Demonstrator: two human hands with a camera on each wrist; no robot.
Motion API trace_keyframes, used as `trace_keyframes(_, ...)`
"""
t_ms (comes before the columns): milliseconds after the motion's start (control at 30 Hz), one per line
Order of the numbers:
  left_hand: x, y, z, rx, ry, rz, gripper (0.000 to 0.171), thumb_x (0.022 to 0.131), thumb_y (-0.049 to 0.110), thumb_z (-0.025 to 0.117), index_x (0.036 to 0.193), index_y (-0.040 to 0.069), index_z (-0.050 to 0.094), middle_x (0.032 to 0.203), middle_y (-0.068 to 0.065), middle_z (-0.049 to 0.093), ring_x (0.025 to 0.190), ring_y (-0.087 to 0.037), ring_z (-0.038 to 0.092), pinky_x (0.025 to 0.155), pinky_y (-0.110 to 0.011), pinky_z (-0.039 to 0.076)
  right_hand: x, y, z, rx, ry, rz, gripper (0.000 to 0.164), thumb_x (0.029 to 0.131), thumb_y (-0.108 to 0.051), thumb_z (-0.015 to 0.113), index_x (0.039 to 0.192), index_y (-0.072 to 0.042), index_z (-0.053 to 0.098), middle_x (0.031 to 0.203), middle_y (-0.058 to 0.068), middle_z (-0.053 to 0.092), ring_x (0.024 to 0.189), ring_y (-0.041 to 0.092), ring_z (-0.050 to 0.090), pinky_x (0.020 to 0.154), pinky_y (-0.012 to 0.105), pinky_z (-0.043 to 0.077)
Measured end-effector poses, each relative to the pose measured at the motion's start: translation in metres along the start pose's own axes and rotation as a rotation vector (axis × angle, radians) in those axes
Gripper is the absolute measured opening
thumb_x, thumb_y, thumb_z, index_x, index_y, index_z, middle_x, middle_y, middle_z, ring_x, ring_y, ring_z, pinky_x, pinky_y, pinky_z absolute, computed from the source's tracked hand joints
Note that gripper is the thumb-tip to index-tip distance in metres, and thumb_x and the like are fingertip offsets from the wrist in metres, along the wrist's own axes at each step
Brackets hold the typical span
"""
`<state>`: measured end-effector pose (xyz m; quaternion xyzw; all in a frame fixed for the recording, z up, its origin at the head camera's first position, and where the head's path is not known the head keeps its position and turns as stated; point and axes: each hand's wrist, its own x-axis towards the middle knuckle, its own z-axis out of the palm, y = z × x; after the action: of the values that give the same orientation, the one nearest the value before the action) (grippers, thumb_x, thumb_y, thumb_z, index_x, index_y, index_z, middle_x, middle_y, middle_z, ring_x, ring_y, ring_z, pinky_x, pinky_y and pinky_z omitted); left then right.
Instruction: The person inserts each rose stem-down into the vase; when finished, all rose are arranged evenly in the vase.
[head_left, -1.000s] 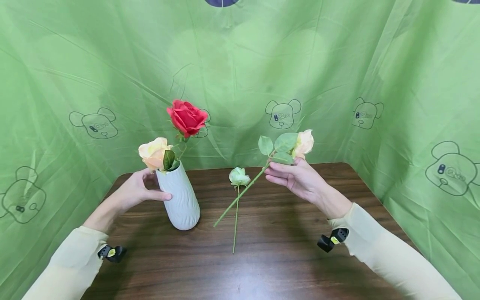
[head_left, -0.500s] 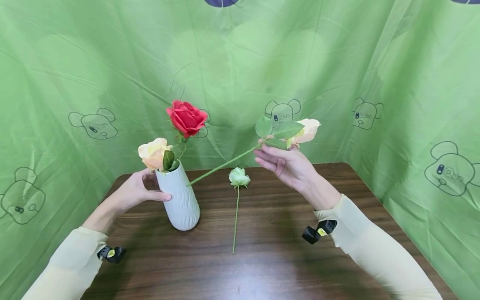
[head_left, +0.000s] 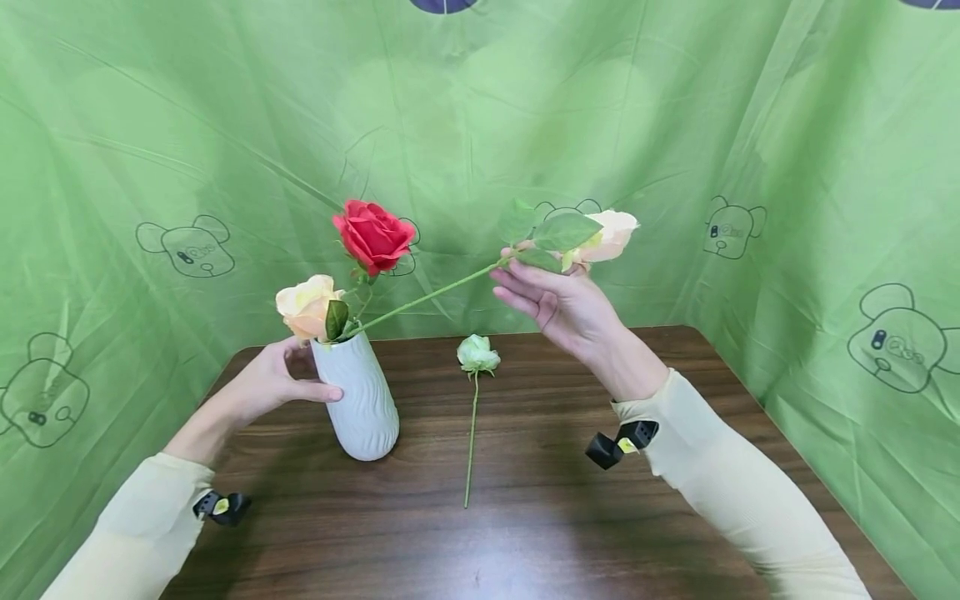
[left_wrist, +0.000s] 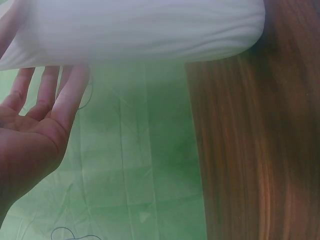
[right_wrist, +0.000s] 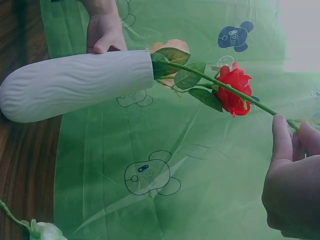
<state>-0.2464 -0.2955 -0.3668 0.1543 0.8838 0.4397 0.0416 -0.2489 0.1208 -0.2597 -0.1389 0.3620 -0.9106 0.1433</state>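
Observation:
A white ribbed vase (head_left: 360, 404) stands on the table, gripped near its top by my left hand (head_left: 270, 385), thumb in front and fingers behind. In it are a red rose (head_left: 374, 237) and a peach rose (head_left: 307, 307) with dark leaves. My right hand (head_left: 573, 312) pinches the green stem of a pale peach rose (head_left: 611, 236) just below its leaves. That stem slants down left, and its lower end is at the vase mouth; in the right wrist view the stem (right_wrist: 200, 75) reaches the rim, where leaves hide its tip.
A pale green rose (head_left: 478, 355) lies on the dark wooden table (head_left: 555, 517), its stem pointing toward the front, right of the vase. Green cloth (head_left: 480, 125) with bear drawings hangs behind and at both sides of the table.
My right hand has moved up and left with the pale peach rose, bringing its stem end from above the table to the vase mouth. The left hand and vase have stayed in place.

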Motion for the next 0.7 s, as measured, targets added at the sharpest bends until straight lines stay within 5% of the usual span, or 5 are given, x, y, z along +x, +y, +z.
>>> trace_keyframes(400, 0.003, -0.001, -0.003, 0.021, -0.001, -0.007, 0.073, 0.079, 0.029, 0.089, 0.139, 0.008, 0.053, 0.124, -0.011, 0.065, 0.113, -0.026, 0.057, 0.088, -0.035, 0.05, 0.013, 0.007, 0.009, -0.067, -0.102, -0.019, 0.024, 0.094, 0.015, 0.06, 0.109, 0.0, 0.069, 0.109, 0.02, 0.072, 0.103, 0.034, 0.071, 0.095, 0.048, 0.05)
trace_keyframes(700, 0.006, -0.003, -0.004, 0.024, -0.002, -0.002, 0.074, 0.079, 0.029, 0.09, 0.138, 0.006, 0.053, 0.122, -0.012, 0.065, 0.113, -0.026, 0.057, 0.088, -0.037, 0.05, 0.025, 0.02, 0.016, -0.087, -0.087, 0.005, 0.022, 0.096, 0.016, 0.055, 0.104, 0.0, 0.067, 0.106, 0.019, 0.071, 0.101, 0.034, 0.072, 0.091, 0.046, 0.053)
